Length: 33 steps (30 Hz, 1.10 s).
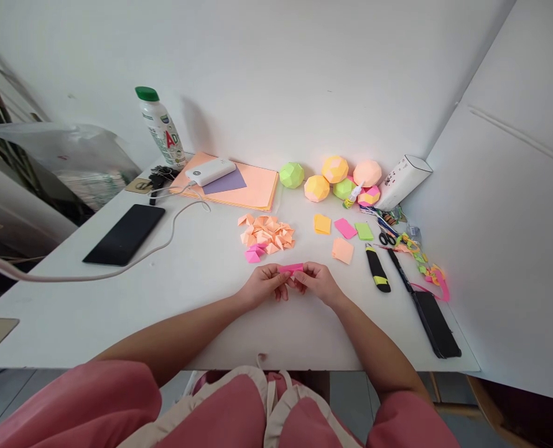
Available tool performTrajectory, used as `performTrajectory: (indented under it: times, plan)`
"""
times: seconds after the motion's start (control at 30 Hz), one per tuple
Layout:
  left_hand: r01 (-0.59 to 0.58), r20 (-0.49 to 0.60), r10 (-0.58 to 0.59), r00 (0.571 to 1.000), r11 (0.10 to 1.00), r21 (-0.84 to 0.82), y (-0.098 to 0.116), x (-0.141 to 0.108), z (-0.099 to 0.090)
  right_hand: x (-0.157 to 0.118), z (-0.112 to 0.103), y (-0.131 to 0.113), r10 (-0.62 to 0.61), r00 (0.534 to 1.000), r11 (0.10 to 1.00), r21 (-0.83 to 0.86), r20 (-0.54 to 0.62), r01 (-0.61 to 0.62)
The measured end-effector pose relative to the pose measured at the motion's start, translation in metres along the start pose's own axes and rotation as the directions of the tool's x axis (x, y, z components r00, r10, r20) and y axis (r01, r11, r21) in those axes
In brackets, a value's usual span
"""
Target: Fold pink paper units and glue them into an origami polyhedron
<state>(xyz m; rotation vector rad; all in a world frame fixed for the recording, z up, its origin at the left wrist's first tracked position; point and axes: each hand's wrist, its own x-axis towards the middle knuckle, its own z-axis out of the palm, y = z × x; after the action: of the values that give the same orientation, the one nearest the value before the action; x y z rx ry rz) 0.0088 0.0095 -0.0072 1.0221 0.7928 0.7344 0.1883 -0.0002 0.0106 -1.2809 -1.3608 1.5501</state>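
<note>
Scanning left to right along the white table [201, 292]: black phone [124, 234] lies flat near the left edge, white cable [131, 264] running past it toward the power bank [209, 171] at the back, which sits on a stack of peach paper [239, 186] with a purple sheet [224, 182]. Green-capped bottle [160, 127] stands at the back left by the wall, keys [157, 180] just beside it. Mid-table, a pile of folded peach units [267, 233] with a couple of pink ones at its near-left side. Left hand [262, 285] and right hand [318, 281] meet near the front edge, fingertips of both pinched on opposite ends of a folded pink paper strip [291, 269], held just above the surface. Beyond the right hand: small yellow, pink, green and peach squares [344, 233], then paper balls [334, 177] at the back against the wall, glue bottle [353, 194] among them, white box [402, 180] in the back right corner. Black-yellow cutter [377, 269], scissors [387, 238], paper chain [425, 264] and a dark case [435, 323] run along the right edge. Judgement: mid-fold on one pink unit, crease being set. Next move likely calls for a steady pinch and aligned edges before pressing flat.
</note>
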Motion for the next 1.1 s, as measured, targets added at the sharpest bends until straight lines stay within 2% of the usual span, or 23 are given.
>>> performTrajectory:
  times: [0.17, 0.53, 0.87, 1.1]
  plan:
    - [0.017, -0.025, -0.016, 1.0, 1.0, 0.019, 0.0005, -0.001, 0.0012, 0.0005, 0.0011, -0.001, 0.025, 0.999, 0.998, 0.055, -0.037, -0.023]
    - [0.038, 0.0, -0.038, 0.999, 0.996, 0.086, 0.0002, -0.0016, 0.0004, -0.0012, 0.002, -0.0023, 0.03, 0.999, 0.997, 0.07, -0.019, -0.029]
    - [0.036, 0.003, -0.037, 0.999, 0.991, 0.129, 0.0025, -0.0037, 0.0018, -0.0025, 0.0053, 0.0044, 0.035, 0.998, 0.995, -0.091, 0.061, -0.03]
    - [0.015, 0.037, -0.02, 0.999, 0.99, 0.143, 0.0012, -0.0028, -0.0002, -0.0038, 0.0059, -0.0003, 0.033, 0.999, 0.993, -0.111, 0.022, -0.031]
